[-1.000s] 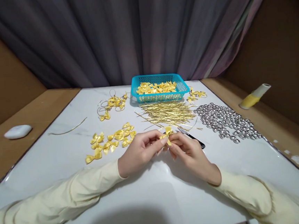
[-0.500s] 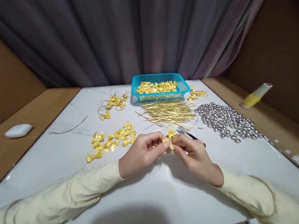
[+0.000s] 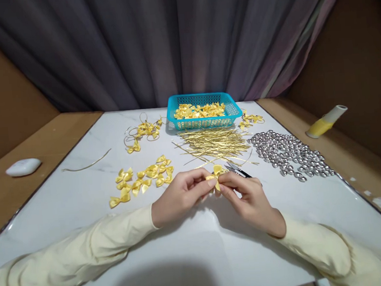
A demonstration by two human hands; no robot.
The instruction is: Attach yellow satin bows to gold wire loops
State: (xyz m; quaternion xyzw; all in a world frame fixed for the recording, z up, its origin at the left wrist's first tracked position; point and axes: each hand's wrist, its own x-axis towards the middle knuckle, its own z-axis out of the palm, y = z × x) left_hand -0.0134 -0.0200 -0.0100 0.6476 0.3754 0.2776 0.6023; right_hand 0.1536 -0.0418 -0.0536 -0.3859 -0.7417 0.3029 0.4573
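Observation:
My left hand (image 3: 181, 196) and my right hand (image 3: 247, 197) meet above the middle of the white table (image 3: 199, 240), both pinching one small yellow ribbon bow (image 3: 216, 174) between their fingertips. Just behind the right hand lie small scissors (image 3: 238, 171). A scatter of loose yellow bows (image 3: 140, 179) lies to the left of my left hand. Beyond the hands is a pile of gold wire ties (image 3: 214, 143).
A blue basket (image 3: 232, 109) of yellow bows stands at the back centre. Bows with gold loops (image 3: 144, 132) lie to its left, a few more (image 3: 250, 120) to its right. Silver bells (image 3: 289, 154) spread at the right. A yellow-white tube (image 3: 326, 122) and a white case (image 3: 22, 167) rest on wooden ledges.
Both hands have shifted slightly right with the bow, and the bow has been turned a little between the fingertips. Nothing else on the table moved.

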